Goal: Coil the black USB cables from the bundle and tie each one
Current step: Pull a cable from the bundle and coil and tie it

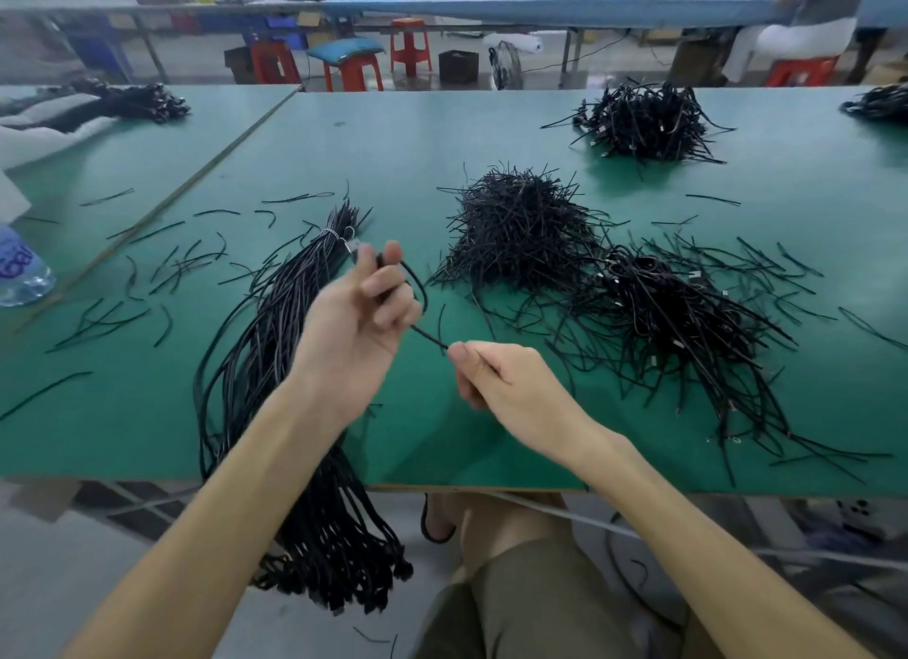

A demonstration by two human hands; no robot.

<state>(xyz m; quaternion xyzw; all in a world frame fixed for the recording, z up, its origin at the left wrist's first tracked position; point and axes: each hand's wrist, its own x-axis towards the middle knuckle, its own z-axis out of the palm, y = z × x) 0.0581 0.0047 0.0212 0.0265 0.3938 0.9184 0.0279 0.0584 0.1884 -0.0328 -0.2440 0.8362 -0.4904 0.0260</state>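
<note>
At the near edge of the green bench (393, 132) we hold one black cable (428, 337) between both hands. Our left hand (361, 314) has its fingers (388, 285) curled round the cable's upper end, with the thumb pressed against it, and from there the cable bends in a small loop toward 3 o'clock. It then runs down toward 4 o'clock to our right hand (496, 378), which pinches it between thumb and forefinger while the other fingers stay folded into the palm. Just at 9 o'clock from the left hand lies the bundle (265, 334) of long black cables. It is bound near its far end with a pale tie, and its near end hangs over the front of the bench toward the floor. At 1 o'clock from the hands a heap of short ties (516, 226) sits on the bench. At 3 o'clock lies a tangled pile of cables (678, 314), and farther off at 1 o'clock a second pile (648, 117). Loose ties (162, 265) lie scattered at 9 o'clock, and a water bottle (19, 270) stands at the far left edge.
</note>
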